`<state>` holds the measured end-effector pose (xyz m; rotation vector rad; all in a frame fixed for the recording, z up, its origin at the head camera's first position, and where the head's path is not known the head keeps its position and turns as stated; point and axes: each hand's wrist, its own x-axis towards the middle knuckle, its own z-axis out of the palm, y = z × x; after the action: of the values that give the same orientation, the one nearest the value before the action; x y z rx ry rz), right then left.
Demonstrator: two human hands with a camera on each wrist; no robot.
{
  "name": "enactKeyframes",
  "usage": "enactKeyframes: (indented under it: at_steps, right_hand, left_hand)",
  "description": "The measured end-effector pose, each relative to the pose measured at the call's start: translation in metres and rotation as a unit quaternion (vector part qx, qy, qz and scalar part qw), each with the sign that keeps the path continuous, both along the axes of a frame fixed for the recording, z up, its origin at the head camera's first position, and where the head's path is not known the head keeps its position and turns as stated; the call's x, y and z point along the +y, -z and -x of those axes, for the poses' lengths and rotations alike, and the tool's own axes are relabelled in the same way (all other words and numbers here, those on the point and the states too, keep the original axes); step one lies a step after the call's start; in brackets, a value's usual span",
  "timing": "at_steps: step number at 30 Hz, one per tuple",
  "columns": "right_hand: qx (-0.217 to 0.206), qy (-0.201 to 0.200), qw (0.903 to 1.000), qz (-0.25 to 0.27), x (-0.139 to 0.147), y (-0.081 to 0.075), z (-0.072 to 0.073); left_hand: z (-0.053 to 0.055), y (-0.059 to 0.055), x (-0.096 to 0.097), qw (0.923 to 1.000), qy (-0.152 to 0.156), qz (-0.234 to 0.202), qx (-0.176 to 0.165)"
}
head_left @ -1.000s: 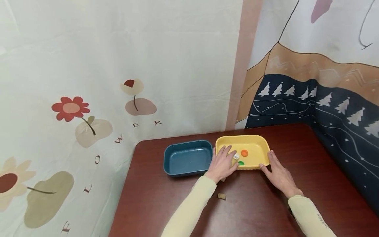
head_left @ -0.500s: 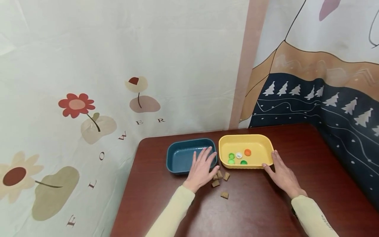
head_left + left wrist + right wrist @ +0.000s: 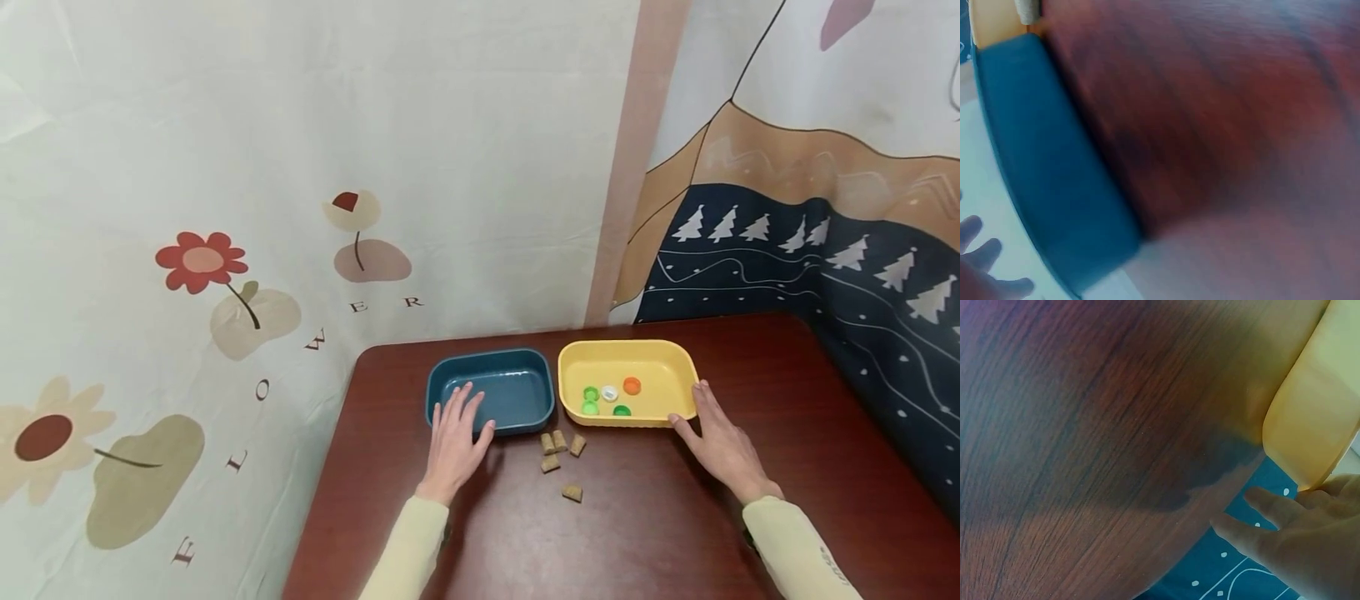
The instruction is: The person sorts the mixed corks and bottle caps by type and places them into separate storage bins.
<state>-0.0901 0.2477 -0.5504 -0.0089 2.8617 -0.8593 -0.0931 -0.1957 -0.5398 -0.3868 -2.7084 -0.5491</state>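
Observation:
My left hand is over the front left edge of the blue bin, fingers spread and nothing in them. In the left wrist view its fingers show beyond the bin's wall. The right hand touches the front right corner of the yellow bin with fairly straight fingers. Inside the yellow bin lie several bottle caps: green caps, a white cap and an orange cap. Several brown cork-like pieces lie on the table in front of the two bins.
Both bins stand side by side near the back edge of the dark red wooden table. Behind it hangs a pale curtain with flower prints. A navy cloth with white trees borders the right side.
My left hand has moved left, from the yellow bin across to the front left of the blue bin, uncovering green caps and brown pieces. My right hand stays at the yellow bin's corner.

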Motion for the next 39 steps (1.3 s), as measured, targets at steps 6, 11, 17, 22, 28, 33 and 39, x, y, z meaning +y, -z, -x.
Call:
enactKeyframes:
  at_steps: [6, 11, 17, 22, 28, 33, 39]
  right_hand:
    - [0.0, 0.003, 1.0, 0.001, 0.001, 0.002, -0.002]
    - [0.015, 0.004, 0.9999, -0.002, 0.006, 0.002, -0.005]
    - [0.013, 0.005, 0.9999, -0.002, 0.013, 0.002, -0.008]
    - [0.011, 0.001, 0.9999, 0.001, 0.018, -0.001, -0.009]
    - [0.016, 0.006, 0.9999, -0.001, 0.02, -0.002, -0.01]
    - [0.085, 0.026, 0.9959, -0.015, 0.012, -0.006, -0.018]
    - [0.201, -0.01, 0.9784, -0.048, -0.024, -0.017, -0.036]
  left_hand:
    - [0.006, 0.007, -0.023, 0.9982, -0.049, -0.032, -0.012]
    - [0.018, 0.011, -0.039, 0.9867, -0.111, -0.041, -0.111]
    - [0.025, 0.014, -0.048, 0.9686, -0.131, -0.052, -0.205]
    - [0.02, 0.018, -0.046, 0.9682, -0.119, -0.064, -0.211]
    - [0.014, 0.02, -0.035, 0.9702, -0.106, -0.064, -0.208]
    - [0.012, 0.02, -0.03, 0.9711, -0.113, -0.059, -0.201]
    - [0.012, 0.02, -0.029, 0.9711, -0.126, -0.052, -0.196]
